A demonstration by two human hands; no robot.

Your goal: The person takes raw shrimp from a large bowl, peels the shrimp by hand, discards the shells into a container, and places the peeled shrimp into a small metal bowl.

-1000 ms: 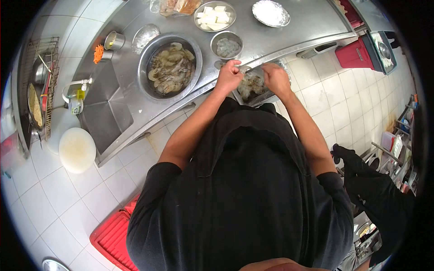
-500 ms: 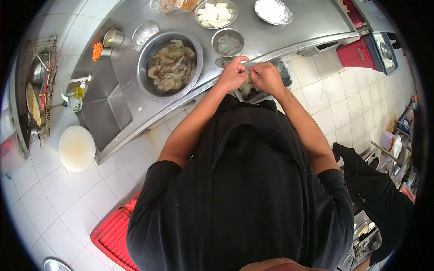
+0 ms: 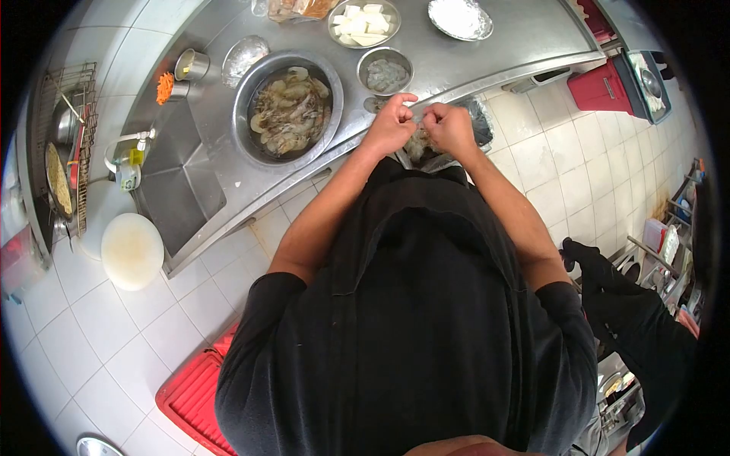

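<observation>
Head view: the counter's (image 3: 471,68) front edge slants from lower left to upper right, passing behind the left hand (image 3: 390,128) and just above the right hand (image 3: 451,131) at upper centre; floor tiles (image 3: 559,144) spread to their right. Both hands are part-curled, fingertips near each other over a tray (image 3: 439,163); I cannot tell what they pinch. Shrimp (image 3: 291,110) fill the big bowl (image 3: 335,106), upper left of centre, long axes pointing mixed ways.
</observation>
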